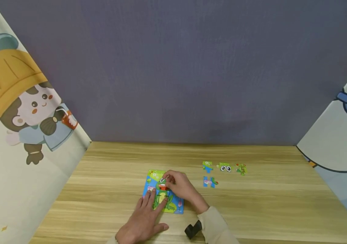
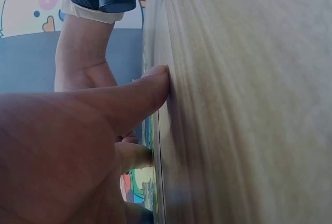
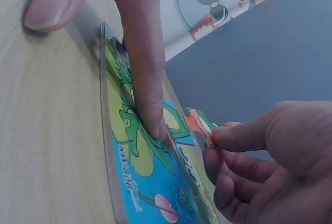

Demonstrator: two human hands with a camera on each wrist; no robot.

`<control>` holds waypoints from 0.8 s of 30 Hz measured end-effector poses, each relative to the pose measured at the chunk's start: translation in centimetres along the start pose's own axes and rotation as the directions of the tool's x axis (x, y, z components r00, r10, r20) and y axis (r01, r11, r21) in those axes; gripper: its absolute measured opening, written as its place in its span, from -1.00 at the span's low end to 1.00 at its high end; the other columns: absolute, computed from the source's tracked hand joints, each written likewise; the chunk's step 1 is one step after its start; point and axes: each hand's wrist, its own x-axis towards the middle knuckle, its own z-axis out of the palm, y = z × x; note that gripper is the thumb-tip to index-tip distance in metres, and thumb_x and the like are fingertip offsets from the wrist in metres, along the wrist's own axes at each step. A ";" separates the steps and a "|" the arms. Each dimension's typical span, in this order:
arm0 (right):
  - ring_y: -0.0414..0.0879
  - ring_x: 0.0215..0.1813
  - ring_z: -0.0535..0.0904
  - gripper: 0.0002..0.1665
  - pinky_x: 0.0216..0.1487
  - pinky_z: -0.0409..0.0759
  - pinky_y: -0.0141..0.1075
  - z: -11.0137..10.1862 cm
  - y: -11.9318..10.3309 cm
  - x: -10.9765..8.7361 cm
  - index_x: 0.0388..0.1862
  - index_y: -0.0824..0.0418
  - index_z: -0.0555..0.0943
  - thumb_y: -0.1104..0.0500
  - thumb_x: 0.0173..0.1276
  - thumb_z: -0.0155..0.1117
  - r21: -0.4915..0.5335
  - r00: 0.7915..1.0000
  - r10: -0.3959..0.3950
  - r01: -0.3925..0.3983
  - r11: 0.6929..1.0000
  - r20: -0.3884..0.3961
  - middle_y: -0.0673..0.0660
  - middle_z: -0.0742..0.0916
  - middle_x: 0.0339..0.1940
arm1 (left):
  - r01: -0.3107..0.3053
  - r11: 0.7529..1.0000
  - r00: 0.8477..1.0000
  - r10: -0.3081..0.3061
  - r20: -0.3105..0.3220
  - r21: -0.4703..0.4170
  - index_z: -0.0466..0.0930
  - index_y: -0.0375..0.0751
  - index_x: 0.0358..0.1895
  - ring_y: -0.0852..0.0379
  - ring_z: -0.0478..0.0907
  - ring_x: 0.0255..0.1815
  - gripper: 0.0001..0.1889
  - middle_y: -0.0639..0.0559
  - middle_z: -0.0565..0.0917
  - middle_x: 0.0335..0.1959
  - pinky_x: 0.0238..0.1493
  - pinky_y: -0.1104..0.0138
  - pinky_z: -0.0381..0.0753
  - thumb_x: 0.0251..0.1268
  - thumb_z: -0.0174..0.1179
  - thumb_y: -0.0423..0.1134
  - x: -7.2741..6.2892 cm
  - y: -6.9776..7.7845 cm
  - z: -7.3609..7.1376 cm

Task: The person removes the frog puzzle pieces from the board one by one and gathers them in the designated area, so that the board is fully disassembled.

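Note:
A frog jigsaw puzzle board (image 1: 177, 207) lies flat on the table, with blue and green artwork. My left hand (image 1: 143, 217) rests on its lower left part with fingers spread and fairly straight; in the left wrist view the thumb (image 2: 150, 86) touches the wood beside the board. Above the board's upper part, my right hand (image 1: 180, 185) pinches a puzzle piece (image 3: 199, 124) between thumb and fingers. Red, white and green show on that piece, which stands tilted at the board in the right wrist view. Fingers hide part of the board.
Several loose puzzle pieces lie right of the board, among them one with two eyes (image 1: 225, 167) and one with a pink flower (image 1: 207, 182). A dark wall (image 1: 173, 84) stands behind the wooden table (image 1: 267, 203). Cartoon-printed panels flank both sides.

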 end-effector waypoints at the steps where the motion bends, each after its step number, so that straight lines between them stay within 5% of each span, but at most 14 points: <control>1: -0.24 -0.35 0.57 -0.81 -0.30 0.55 -0.44 0.0 0.1 0.0 -0.05 0.26 0.66 0.37 0.38 0.26 0.004 1.000 0.002 -0.002 1.000 0.001 0.08 0.74 -0.35 | 0.001 1.000 1.000 -0.001 0.001 -0.001 0.25 0.02 0.53 -0.41 0.07 0.59 -0.16 -0.48 0.07 0.58 0.47 -0.29 0.22 0.26 0.13 0.36 0.0 0.0 0.0; 12: -0.27 -0.40 0.58 -0.78 -0.35 0.57 -0.45 -0.4 0.5 -0.1 0.00 0.31 0.65 0.37 0.40 0.25 0.123 1.000 0.023 -0.020 0.992 -0.019 0.13 0.76 -0.35 | -0.002 1.000 1.000 0.002 -0.015 0.001 0.25 0.03 0.54 -0.41 0.08 0.59 -0.15 -0.49 0.08 0.57 0.47 -0.28 0.23 0.25 0.13 0.36 -0.1 0.0 0.0; 24: -0.16 -0.24 0.63 -0.76 -0.25 0.61 -0.44 -2.3 2.1 -0.9 0.04 0.29 0.67 0.27 0.44 0.25 0.127 0.997 0.064 -0.059 0.990 -0.037 0.14 0.77 -0.24 | -0.001 1.000 1.000 0.001 -0.016 -0.007 0.25 0.04 0.54 -0.42 0.07 0.59 -0.14 -0.49 0.07 0.57 0.47 -0.29 0.23 0.24 0.14 0.36 -0.1 0.0 0.1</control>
